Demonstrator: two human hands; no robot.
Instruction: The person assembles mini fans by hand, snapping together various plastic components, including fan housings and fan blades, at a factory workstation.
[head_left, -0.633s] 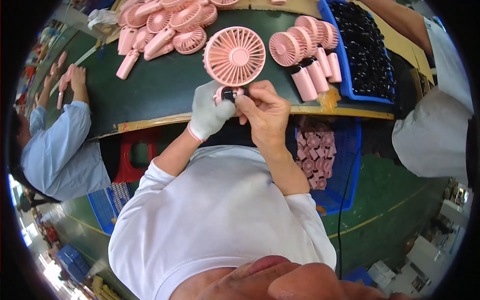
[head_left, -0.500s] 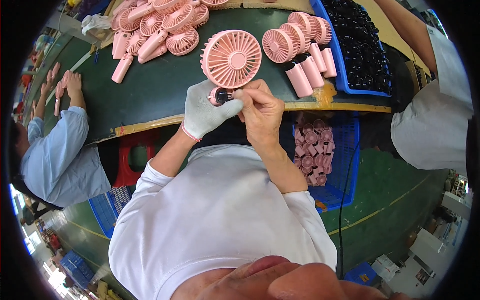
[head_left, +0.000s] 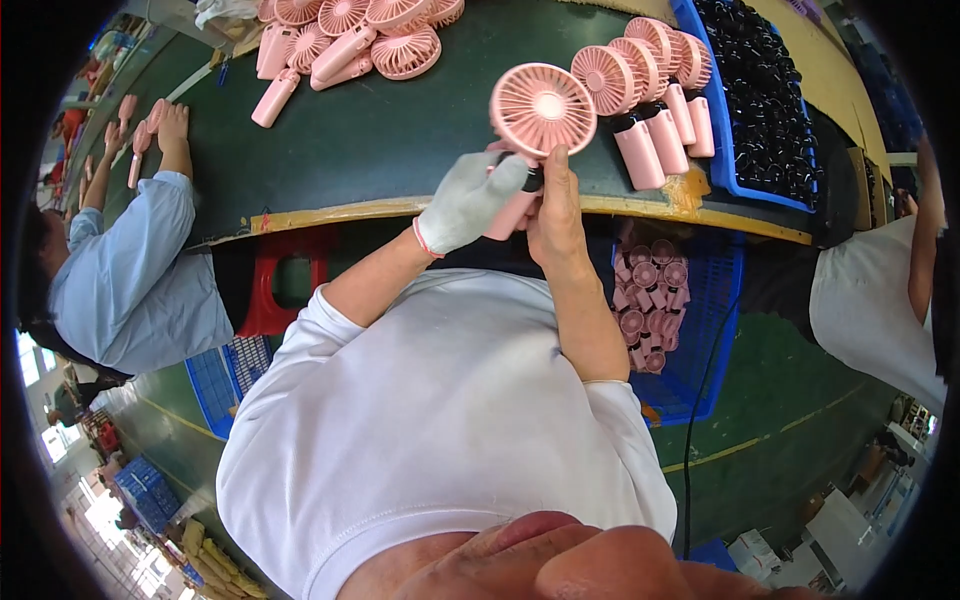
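Above the table's near edge I hold a pink handheld fan [head_left: 543,106], its round ribbed head uppermost and tilted toward me. My left hand [head_left: 465,203], in a pale glove, wraps the fan's neck, its thumb beside a black piece at the joint. Below the glove shows part of the pink handle. My bare right hand [head_left: 556,218] grips from the other side, thumb pointing up against the lower rim of the head; its other fingers are partly hidden behind the handle.
Several fans with black necks [head_left: 645,150] lie to the right, beside a blue tray [head_left: 745,190] of black parts. More pink fans [head_left: 345,50] are heaped at the far left. Below the table stands a blue crate [head_left: 705,370] holding fans. Co-workers sit left and right.
Both hands and the fan have shifted right. The right fingers have left their pinch at the black joint and now hold the fan, whose handle has swung into sight below the glove.
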